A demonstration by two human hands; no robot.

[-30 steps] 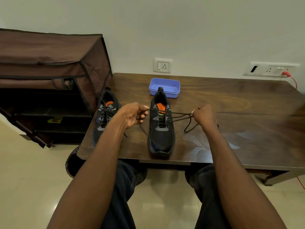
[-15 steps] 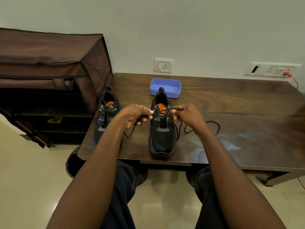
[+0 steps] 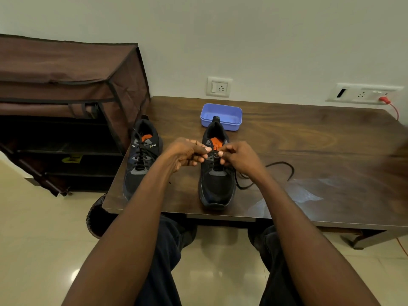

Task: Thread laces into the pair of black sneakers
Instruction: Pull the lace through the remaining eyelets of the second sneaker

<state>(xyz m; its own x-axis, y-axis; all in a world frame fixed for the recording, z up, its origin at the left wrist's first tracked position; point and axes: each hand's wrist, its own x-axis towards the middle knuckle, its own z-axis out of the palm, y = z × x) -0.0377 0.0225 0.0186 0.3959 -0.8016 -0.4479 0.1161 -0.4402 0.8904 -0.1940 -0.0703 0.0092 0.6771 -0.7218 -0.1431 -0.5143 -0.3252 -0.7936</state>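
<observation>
Head camera view: the left hand [image 3: 187, 154] and right hand [image 3: 237, 156] pinch a black lace [image 3: 279, 171] between closed fingertips over the tongue of the right sneaker [image 3: 217, 182], which stands at the near edge of a dark wooden table [image 3: 309, 140]. Loose lace trails right. A laced left sneaker [image 3: 141, 160] sits beside it; a blue tray [image 3: 221, 115] lies farther back.

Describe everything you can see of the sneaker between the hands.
The black sneaker stands upright on the wooden table, toe toward the person, heel near the blue tray. Mesh-like upper, grey eyelet panels, orange insole. Left hand and right hand pinch its black lace over the tongue; the loose end trails right.
</observation>
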